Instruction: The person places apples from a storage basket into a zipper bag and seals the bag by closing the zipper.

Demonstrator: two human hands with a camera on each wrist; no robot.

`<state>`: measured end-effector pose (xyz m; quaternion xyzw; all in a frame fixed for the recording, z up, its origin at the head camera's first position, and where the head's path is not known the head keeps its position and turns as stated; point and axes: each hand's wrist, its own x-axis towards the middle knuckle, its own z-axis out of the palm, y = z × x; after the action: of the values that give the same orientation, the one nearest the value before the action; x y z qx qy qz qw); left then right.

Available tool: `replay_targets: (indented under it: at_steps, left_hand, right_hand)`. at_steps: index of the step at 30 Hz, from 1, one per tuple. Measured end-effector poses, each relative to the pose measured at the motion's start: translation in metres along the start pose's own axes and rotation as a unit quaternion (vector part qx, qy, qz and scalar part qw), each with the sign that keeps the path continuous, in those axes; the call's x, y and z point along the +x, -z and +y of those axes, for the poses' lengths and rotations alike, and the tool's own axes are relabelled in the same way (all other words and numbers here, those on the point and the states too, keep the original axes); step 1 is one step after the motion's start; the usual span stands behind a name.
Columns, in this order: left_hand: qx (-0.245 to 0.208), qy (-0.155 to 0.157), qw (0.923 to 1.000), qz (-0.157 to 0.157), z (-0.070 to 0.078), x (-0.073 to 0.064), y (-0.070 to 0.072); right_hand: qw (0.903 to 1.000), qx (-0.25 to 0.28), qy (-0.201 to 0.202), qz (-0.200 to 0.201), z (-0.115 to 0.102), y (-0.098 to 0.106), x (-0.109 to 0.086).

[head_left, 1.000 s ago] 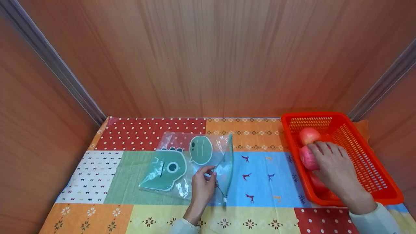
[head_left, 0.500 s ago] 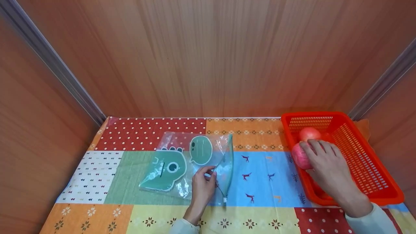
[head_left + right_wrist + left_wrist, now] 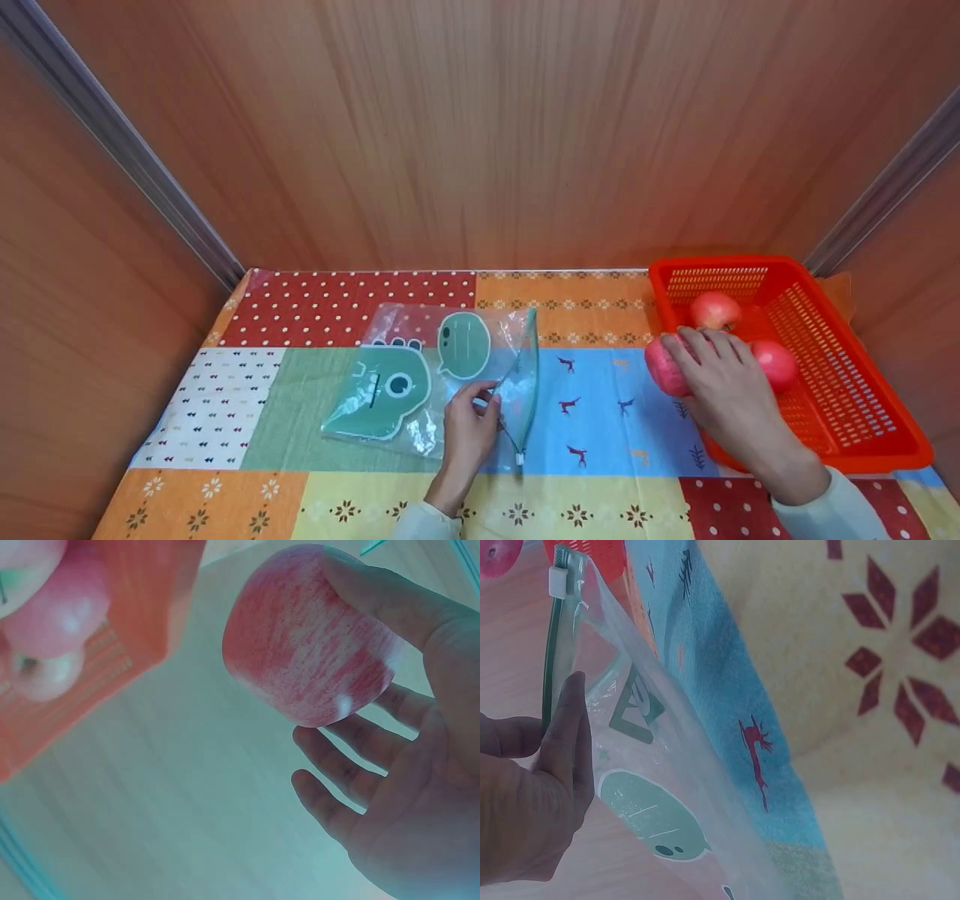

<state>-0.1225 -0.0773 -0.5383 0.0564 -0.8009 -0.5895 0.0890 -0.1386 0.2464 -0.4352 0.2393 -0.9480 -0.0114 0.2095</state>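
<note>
My right hand (image 3: pixel 731 397) grips a pink-red apple (image 3: pixel 667 366) just past the left rim of the orange-red basket. In the right wrist view the thumb and fingertips hold this apple (image 3: pixel 307 637) from opposite sides. My left hand (image 3: pixel 471 424) pinches the upper edge of a clear zip bag (image 3: pixel 427 439) printed with green cartoon figures. Its mouth, with a green strip and a white slider (image 3: pixel 558 583), faces right and gapes a little. The left wrist view shows thumb and fingers closed on the green strip (image 3: pixel 549 682).
The basket (image 3: pixel 892 450) stands on the right with several apples inside, among them one apple (image 3: pixel 715 310) at the back and another apple (image 3: pixel 775 366) near the middle. A patchwork cloth (image 3: pixel 600 495) covers the table. Wooden panels (image 3: pixel 480 135) rise behind and at both sides.
My right hand has lifted the apple out of the basket and carried it left over the rim. Another apple now shows behind the hand. The left hand and the bag have stayed put.
</note>
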Motion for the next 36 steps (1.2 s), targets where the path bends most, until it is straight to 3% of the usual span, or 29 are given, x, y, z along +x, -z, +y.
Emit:
replay_targets:
  at_steps: [5, 16, 23, 36]
  left_hand:
    - [0.0, -0.002, 1.0, -0.003, 0.0, 0.003, -0.001]
    - [0.026, -0.022, 0.9994, -0.004, -0.003, 0.011, -0.007]
    - [0.053, -0.033, 0.998, -0.01, -0.004, 0.015, -0.01]
    - [0.089, -0.058, 0.9942, -0.018, -0.003, 0.023, -0.019]
  right_hand:
    - [0.9994, 0.009, 0.024, 0.025, -0.008, -0.008, 0.001]
    - [0.9993, 0.024, 0.027, 0.004, -0.03, -0.023, 0.003]
    - [0.9981, 0.036, 0.037, 0.032, -0.04, -0.036, 0.003]
    - [0.9961, 0.086, -0.018, -0.003, -0.064, -0.052, 0.009]
